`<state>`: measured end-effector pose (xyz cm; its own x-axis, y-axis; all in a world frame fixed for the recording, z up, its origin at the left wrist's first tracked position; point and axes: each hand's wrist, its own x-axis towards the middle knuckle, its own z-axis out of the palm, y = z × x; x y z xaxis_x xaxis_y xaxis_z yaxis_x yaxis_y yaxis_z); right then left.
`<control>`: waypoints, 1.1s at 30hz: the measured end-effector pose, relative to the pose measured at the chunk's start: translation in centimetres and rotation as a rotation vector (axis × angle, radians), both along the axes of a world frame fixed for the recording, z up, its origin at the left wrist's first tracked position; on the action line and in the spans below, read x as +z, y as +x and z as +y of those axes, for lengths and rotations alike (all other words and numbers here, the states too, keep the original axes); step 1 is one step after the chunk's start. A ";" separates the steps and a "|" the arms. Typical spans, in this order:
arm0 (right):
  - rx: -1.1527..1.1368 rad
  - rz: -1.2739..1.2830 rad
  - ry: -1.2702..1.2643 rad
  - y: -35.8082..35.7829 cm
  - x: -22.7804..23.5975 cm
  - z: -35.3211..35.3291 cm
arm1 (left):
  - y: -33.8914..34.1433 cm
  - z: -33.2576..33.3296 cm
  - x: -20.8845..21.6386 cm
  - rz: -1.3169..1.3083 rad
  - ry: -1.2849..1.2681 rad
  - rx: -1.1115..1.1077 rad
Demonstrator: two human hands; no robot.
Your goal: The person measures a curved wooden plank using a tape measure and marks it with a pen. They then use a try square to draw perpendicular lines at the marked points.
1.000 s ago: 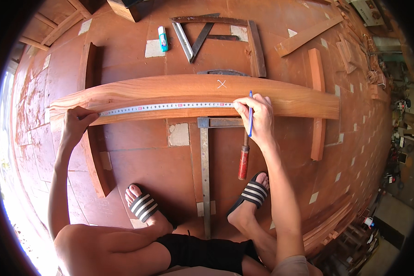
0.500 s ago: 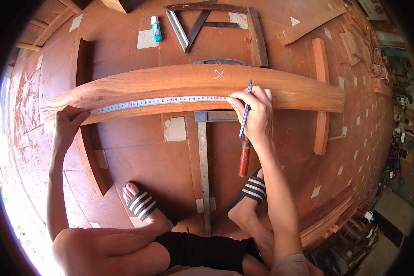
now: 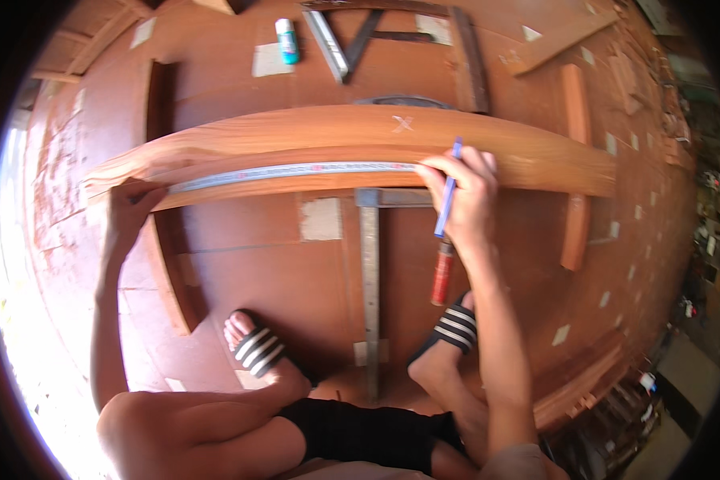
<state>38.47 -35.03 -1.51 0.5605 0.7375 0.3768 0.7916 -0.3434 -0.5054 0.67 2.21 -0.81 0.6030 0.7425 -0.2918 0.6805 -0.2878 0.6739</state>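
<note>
A long wooden board [image 3: 312, 128] with a chalk-like cross mark lies across two wooden bars. Along its near edge stretches a pale measuring tape [image 3: 284, 171]. My left hand [image 3: 130, 210] pinches the tape's left end near the board's left end. My right hand [image 3: 466, 190] has thumb and forefinger closed at the tape's other end, with a blue pen [image 3: 448, 192] held upright against the fingers. Under the board sits a metal bar clamp [image 3: 370, 296], its red handle [image 3: 442, 276] pointing toward me below my right hand. The tape's markings are blurred.
The left support bar [image 3: 164, 276] and right support bar [image 3: 574, 232] rest on the brown tiled floor. Beyond the board lie a teal-and-white bottle [image 3: 287, 44], a metal angle tool [image 3: 328, 48] and loose wood pieces [image 3: 564, 44]. My sandalled feet [image 3: 256, 344] are close to the clamp bar.
The whole view has shifted, so everything appears slightly farther right, with more blur. Both hands keep their places on the tape and board, and the pen stays in my right hand.
</note>
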 end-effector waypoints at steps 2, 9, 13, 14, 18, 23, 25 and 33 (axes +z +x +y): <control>0.001 0.019 -0.013 -0.1 0.5 0.2 | -0.1 -0.1 0.4 0.041 0.046 -0.018; 0.025 0.045 -0.092 -0.3 1.6 0.6 | 0.8 -1.5 2.4 0.081 0.057 0.007; 0.027 0.060 -0.153 -0.2 1.9 0.7 | 1.1 -2.2 3.8 0.127 0.119 -0.027; 0.022 0.078 -0.170 -0.1 2.0 0.7 | 1.1 -2.5 4.0 0.151 0.132 -0.010; 0.024 0.085 -0.210 0.0 2.4 1.0 | 1.3 -2.6 4.3 0.198 0.151 -0.045; 0.019 0.084 -0.256 -0.1 2.6 1.1 | 1.6 -2.3 4.5 0.196 0.166 -0.060; 0.017 0.088 -0.265 0.0 2.5 1.1 | 1.8 -2.3 4.5 0.196 0.161 -0.059; 0.020 0.088 -0.288 0.1 2.5 1.1 | 2.1 -2.3 4.6 0.211 0.151 -0.039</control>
<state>38.61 -33.92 1.02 0.5658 0.8184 0.1007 0.7571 -0.4672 -0.4566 2.73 -0.11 3.80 0.5695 0.7645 -0.3021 0.7879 -0.4030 0.4655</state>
